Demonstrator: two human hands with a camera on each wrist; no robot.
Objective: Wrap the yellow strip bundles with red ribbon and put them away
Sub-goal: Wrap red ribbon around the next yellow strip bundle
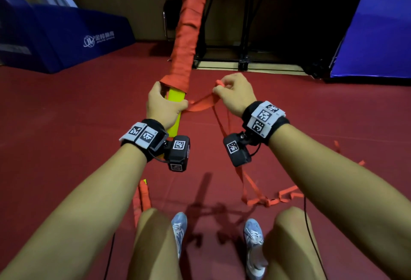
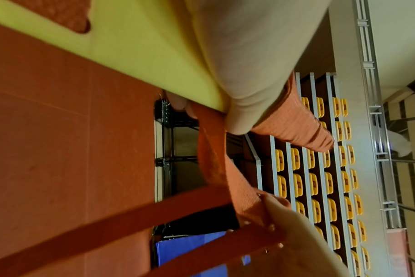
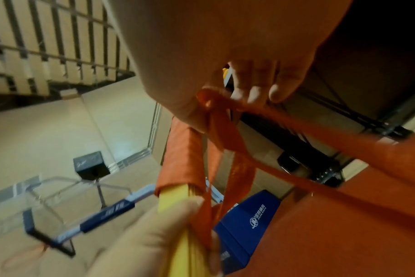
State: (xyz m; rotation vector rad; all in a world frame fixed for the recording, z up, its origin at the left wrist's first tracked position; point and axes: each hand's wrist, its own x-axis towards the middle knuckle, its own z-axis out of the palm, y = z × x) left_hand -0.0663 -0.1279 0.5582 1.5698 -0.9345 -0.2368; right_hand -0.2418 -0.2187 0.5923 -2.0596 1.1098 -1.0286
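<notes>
— What lies nearest?

— Blue shoes on the red floor, with loose coils of the red ribbon just right of them.

— And the hands?

— The left hand has its grip wrapped round the yellow strip bundle, right below the wound part. Just to its right, the right hand pinches the ribbon in a closed grip. A taut stretch of ribbon runs between the two hands.

— Where does the bundle point?

— It slants up and away, its far length covered in red wrapping. Behind it stands a black rack, with a blue mat at far left.
</notes>
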